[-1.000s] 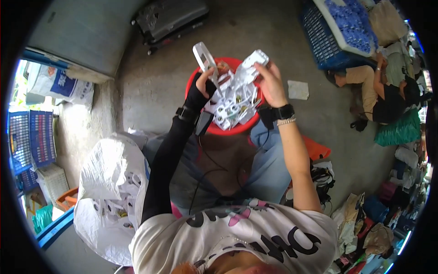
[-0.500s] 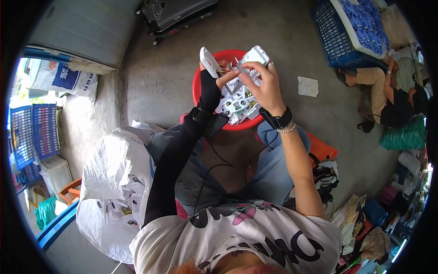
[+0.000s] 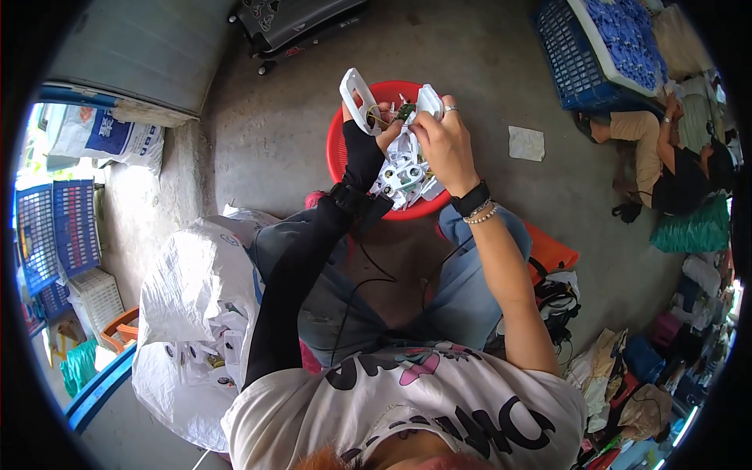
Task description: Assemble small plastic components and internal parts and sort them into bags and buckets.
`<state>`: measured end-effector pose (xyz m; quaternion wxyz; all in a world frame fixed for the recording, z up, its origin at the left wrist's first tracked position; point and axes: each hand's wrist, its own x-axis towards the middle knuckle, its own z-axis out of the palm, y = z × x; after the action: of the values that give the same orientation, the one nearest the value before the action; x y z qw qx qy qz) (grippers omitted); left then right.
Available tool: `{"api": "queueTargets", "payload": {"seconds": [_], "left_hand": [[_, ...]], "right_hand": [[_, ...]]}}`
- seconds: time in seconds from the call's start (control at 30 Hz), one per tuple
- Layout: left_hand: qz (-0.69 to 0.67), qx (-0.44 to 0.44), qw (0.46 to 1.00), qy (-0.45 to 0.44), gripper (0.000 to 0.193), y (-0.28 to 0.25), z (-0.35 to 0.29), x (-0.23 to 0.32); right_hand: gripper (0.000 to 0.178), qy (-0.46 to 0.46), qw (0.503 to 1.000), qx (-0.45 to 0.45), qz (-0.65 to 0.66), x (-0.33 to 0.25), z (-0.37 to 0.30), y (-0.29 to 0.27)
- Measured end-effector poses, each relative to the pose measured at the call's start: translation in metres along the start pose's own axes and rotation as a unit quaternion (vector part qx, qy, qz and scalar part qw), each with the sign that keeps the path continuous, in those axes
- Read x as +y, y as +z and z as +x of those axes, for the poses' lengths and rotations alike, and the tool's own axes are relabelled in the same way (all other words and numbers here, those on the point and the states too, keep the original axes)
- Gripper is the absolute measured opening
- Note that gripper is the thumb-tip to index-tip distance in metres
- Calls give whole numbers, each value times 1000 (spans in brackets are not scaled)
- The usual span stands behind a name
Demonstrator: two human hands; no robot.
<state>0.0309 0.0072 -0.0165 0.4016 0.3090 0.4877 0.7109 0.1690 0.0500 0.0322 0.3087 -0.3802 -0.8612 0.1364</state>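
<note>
My left hand [image 3: 366, 141], in a black fingerless glove, grips a white plastic shell piece [image 3: 354, 95] that sticks up and to the left. My right hand [image 3: 443, 137] holds the matching white casing piece [image 3: 429, 100] beside it. Between the two pieces a small green circuit board [image 3: 403, 112] with thin wires shows. Both hands are above a red plastic basin [image 3: 340, 149] on the floor, which holds several white plastic casings [image 3: 403, 176].
A large white sack [image 3: 192, 313] with more white parts lies at my left knee. Blue crates [image 3: 595, 55] stand far right, another person [image 3: 666, 153] sits there. A dark wheeled case [image 3: 298, 23] is beyond the basin. Bags and clothes pile at lower right.
Both hands have come closer together above the basin. The two white pieces now meet around the small circuit board, and my right hand has shifted left toward my left hand.
</note>
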Motion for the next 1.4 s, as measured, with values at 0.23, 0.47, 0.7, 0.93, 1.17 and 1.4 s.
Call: {"api": "queueTargets", "payload": {"seconds": [0.23, 0.47, 0.7, 0.93, 1.17, 1.4], "left_hand": [[82, 21, 996, 16, 62, -1, 3, 1], [66, 19, 997, -28, 66, 9, -3, -14], [24, 91, 995, 42, 52, 44, -20, -24], [131, 192, 957, 174, 63, 11, -19, 4], [339, 52, 939, 38, 66, -43, -36, -140], [416, -64, 907, 24, 65, -53, -53, -207]], "right_hand": [[15, 11, 1000, -7, -6, 0, -3, -1], [17, 78, 996, -11, -27, 18, -3, -1], [16, 91, 993, -3, -78, 30, -8, 5], [14, 178, 955, 122, -202, 103, -9, -33], [20, 167, 978, 13, -123, 88, -20, -25], [20, 133, 989, -4, -57, 72, -21, -9]]}}
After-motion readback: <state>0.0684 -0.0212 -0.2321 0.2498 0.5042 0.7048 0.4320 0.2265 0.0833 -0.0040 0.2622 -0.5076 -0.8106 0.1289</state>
